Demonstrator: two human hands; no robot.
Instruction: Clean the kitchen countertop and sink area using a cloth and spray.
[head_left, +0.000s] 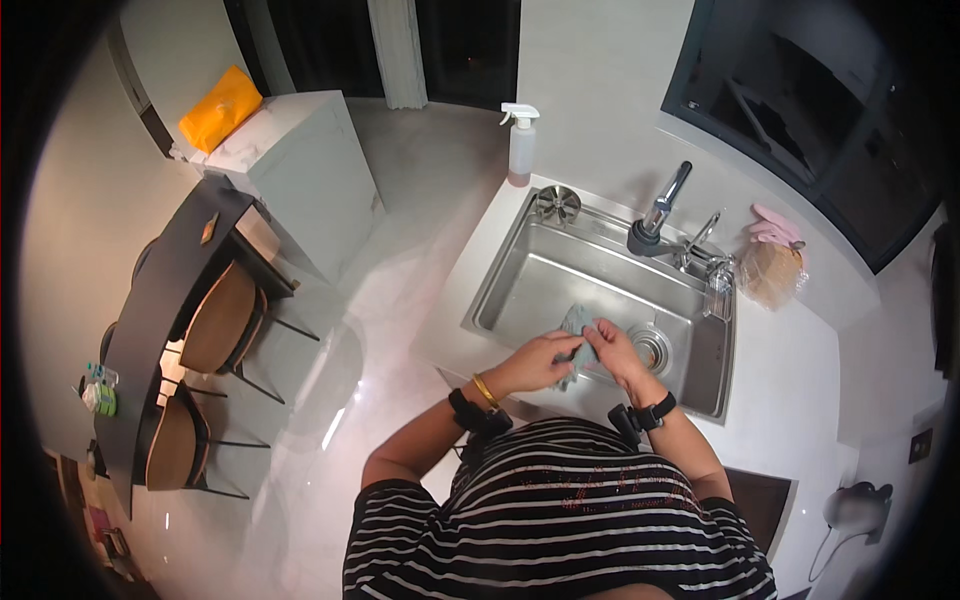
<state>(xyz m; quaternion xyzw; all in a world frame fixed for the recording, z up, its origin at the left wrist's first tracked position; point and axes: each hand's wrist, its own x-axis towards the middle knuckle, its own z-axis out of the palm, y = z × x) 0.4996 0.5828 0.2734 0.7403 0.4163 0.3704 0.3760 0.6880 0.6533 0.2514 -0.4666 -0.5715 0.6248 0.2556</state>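
Note:
A crumpled grey-green cloth (578, 318) hangs between my hands, over the near part of a stainless steel sink (555, 292). My left hand (538, 362) grips its left side, fingers curled toward the middle. On the cloth's right side, my right hand (613, 346) pinches it between thumb and fingers. Just right of that hand lies the round drain strainer (649, 349). Beyond the hands stands the chrome faucet (664, 202), with its dark head over the sink's back edge. Part of the cloth is hidden behind my fingers.
A spray bottle (522, 146) stands at the sink's back left corner, near a round metal rinser (558, 204). At the right back are a small tap (703, 232), a wire basket (718, 294) and pink gloves (775, 226) above a plastic-wrapped item (772, 271). Chairs and a dark table (154, 300) are left.

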